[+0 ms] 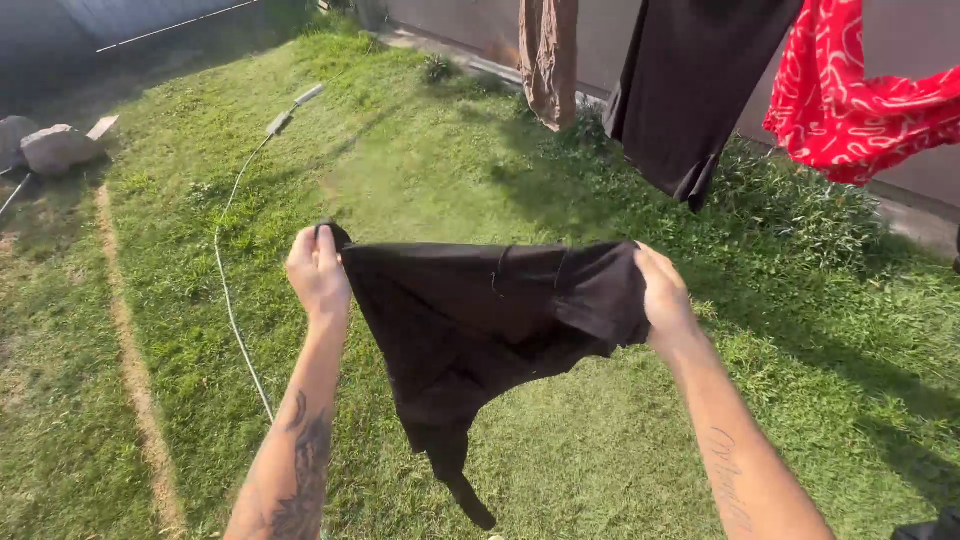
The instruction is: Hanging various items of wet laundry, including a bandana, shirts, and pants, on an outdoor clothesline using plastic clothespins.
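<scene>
I hold a black garment (470, 330) stretched out in front of me over the grass. My left hand (318, 272) grips its left top corner. Its right top corner is gripped by my right hand (664, 296). The cloth hangs down between both hands and tapers to a narrow end near the bottom of the view.
Hanging at the top are a tan cloth (548, 55), a black garment (690, 90) and a red patterned cloth (860, 95). A white cord (228, 260) runs across the lawn. Rocks (50, 148) lie at the far left. A wall (620, 40) stands behind the hanging clothes.
</scene>
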